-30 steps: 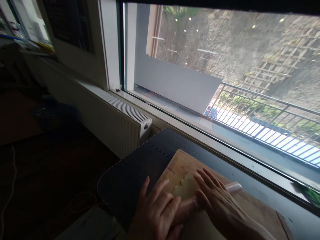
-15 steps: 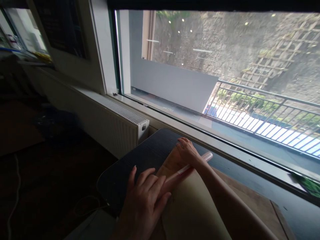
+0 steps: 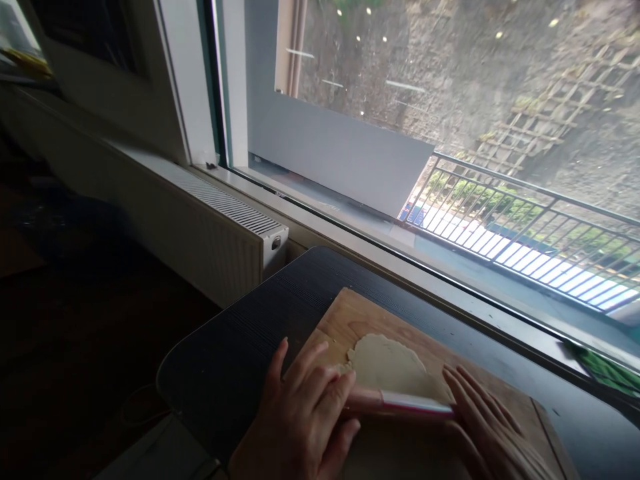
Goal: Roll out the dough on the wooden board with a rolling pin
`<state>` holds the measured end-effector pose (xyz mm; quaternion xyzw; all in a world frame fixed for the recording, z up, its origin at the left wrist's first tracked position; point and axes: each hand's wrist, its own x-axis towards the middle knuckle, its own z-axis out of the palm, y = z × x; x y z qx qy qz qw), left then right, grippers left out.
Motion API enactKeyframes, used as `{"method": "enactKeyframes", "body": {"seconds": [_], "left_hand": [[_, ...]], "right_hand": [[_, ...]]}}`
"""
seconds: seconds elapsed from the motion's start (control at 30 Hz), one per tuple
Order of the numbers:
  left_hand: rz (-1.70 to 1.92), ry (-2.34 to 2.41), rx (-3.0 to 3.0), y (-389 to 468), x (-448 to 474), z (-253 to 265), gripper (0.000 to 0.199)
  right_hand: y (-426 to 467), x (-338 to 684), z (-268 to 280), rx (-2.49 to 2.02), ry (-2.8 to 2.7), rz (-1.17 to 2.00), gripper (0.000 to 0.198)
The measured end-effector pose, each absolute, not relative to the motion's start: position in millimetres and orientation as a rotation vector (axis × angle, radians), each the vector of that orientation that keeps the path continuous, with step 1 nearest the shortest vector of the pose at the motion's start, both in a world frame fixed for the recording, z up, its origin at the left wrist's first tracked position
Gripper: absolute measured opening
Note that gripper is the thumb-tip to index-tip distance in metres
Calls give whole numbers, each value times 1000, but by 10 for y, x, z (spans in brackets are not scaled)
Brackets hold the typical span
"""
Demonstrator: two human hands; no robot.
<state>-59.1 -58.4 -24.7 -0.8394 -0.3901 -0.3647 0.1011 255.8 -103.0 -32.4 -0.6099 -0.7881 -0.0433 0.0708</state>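
Observation:
A pinkish, shiny rolling pin [image 3: 400, 401] lies across a flat sheet of pale dough [image 3: 387, 359] with a ragged far edge. My left hand [image 3: 307, 410] is over the pin's left end, thumb on the near side and its other fingers reaching past the far side. At the right end, my right hand [image 3: 483, 420] bears on the pin with long, straightened fingers, its thumb side low and partly in shadow. Beneath the dough is a wooden board [image 3: 345, 313]. Dough on the near side of the pin is dark and partly hidden by the hands.
The board rests on a dark table [image 3: 250, 330] with a rounded corner. Beyond it run a window sill [image 3: 320, 220] and a large window. A white radiator [image 3: 235, 227] stands left of the table. Something green [image 3: 600, 367] lies at the far right.
My right hand has drawn back from the board's far end onto the pin's right end. The pin has swung from slanting to nearly crosswise. More dough shows, and the view has shifted right.

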Motion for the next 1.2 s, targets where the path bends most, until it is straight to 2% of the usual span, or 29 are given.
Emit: {"method": "enactKeyframes", "body": {"seconds": [0.07,0.17,0.3,0.4,0.57,0.7,0.83,1.03,1.2], "left_hand": [[-1107,-1232,-2476,-562,-532,-225,30],[-1109,-1354,-2477,-502,-458,-198,25],[-1078,-1449,-2487,-422,-425,-181,20],[-1086,-1391,-2489,-463,-442,-186,23],[-1104,-1209,-2486,-656,-513,-211,29],[-1027,-1093,-2524,-686,-553,-215,35],[-1026,-1217,-2509,-590,-509,-215,32],[-1057,-1418,-2469,-395,-495,-227,29],[-1040,-1371,-2465,-460,-583,-237,32]], "right_hand": [[-689,2465,-190,-1977,-2310,-26,53],[-35,2231,-16,-2078,-2278,173,59],[503,1995,83,-2135,-2167,253,60],[355,1951,85,-2083,-2172,199,59],[-584,2133,-24,-1857,-2348,-6,48],[-973,2267,-90,-1819,-2376,-134,53],[-498,2145,-23,-1909,-2336,5,47],[681,1826,69,-2022,-2190,246,49],[638,1686,77,-1931,-2203,134,52]]}}
